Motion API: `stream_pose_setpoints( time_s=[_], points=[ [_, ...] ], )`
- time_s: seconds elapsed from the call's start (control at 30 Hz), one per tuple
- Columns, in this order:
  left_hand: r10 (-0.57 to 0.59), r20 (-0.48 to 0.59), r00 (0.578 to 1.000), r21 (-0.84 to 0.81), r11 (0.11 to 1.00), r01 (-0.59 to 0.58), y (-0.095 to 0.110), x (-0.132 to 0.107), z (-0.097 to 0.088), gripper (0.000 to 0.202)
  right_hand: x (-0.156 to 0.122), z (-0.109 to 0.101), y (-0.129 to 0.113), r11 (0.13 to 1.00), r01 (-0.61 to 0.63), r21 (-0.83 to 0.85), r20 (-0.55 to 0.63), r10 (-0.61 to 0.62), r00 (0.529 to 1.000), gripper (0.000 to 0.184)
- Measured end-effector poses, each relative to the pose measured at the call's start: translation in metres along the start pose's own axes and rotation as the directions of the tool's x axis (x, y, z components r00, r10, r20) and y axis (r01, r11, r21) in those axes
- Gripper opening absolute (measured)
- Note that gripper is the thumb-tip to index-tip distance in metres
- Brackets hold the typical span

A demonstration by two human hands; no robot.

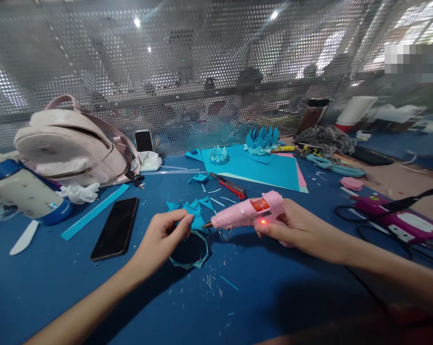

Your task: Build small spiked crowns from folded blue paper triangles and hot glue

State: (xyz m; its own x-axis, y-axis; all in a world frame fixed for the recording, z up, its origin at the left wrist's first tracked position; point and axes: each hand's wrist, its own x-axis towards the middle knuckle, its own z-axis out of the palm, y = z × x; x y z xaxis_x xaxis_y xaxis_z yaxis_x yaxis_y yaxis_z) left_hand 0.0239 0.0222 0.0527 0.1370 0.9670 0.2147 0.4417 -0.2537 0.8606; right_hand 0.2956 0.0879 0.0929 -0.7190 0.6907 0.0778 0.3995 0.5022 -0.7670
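My right hand [295, 223] is wrapped round the grip of a pink hot glue gun [238, 214], whose small red light is lit. The gun points left, its metal nozzle right at the edge of a blue folded paper piece [198, 221]. Thumb and fingers of my left hand [166, 234] pinch that piece from the left. A paler blue-green paper ring [201, 262] with pointed edges hangs or lies just below; whether it is joined to the piece I cannot tell. More blue folded paper [198, 178] lies behind.
A red utility knife [231, 187] lies beyond the glue gun. Blue paper sheets [274, 172] bear two folded paper crowns, the larger one [262, 139] at right. On the left are a black phone [115, 229], a bottle [26, 191] and a backpack [73, 143]. A purple power strip [399, 220] with cables lies right.
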Motion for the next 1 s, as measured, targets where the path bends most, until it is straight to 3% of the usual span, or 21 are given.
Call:
stream_pose_setpoints(
  time_s=[0.67, 1.0],
  points=[
    [-0.011, 0.025, 1.000, -0.026, 1.000, 0.012, 0.0010, -0.0021, 0.0008, 0.043, -0.0003, -0.0035, 0.0052, 0.996, -0.080, -0.043, -0.018, 0.079, 0.997, 0.038],
    [-0.028, 0.045, 0.999, -0.018, 0.999, 0.028, 0.0041, -0.0023, 0.0011, 0.043, 0.0024, -0.0058, 0.0031, 0.999, 0.033, -0.008, -0.035, -0.033, 0.999, 0.030]
  ],
)
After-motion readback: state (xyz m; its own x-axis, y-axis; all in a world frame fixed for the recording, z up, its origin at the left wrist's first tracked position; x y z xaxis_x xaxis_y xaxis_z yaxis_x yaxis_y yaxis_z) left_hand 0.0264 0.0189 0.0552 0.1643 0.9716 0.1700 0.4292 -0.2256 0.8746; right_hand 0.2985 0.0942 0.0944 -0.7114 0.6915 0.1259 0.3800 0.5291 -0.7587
